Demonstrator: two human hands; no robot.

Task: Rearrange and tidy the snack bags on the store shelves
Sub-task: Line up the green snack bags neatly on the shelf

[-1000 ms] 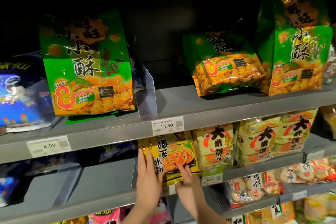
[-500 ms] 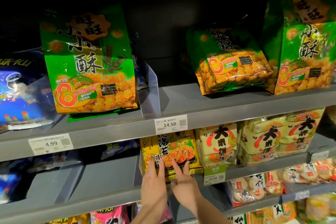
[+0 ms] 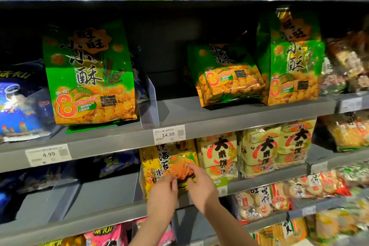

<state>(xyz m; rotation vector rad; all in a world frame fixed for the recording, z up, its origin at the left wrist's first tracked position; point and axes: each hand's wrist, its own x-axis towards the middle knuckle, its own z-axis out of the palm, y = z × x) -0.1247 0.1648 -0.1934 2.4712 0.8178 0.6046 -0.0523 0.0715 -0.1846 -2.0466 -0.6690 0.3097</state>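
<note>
A yellow seaweed rice-cracker bag [image 3: 159, 158] stands upright at the front of the second shelf [image 3: 99, 191], under the 14.50 price tag [image 3: 168, 135]. My left hand [image 3: 161, 197] has its fingers curled onto the bag's lower front. My right hand [image 3: 201, 187] pinches the same bag from the right, fingers on its orange picture. On the shelf above, a big green bag [image 3: 89, 74] stands upright at the left, a second green bag [image 3: 227, 76] slumps backward, and a third [image 3: 293, 62] stands beside it.
Pale yellow cracker bags [image 3: 219, 156] press against the yellow bag's right side. A clear divider [image 3: 148, 104] stands right of the left green bag, with bare shelf [image 3: 179, 110] beyond it. Blue bags [image 3: 18, 106] lie far left. More snacks fill the lower right shelves.
My view has tilted up, showing the top shelf edge. Both hands went from lying flat on the yellow bag's lower front to curling and pinching it, the right hand now higher on the bag.
</note>
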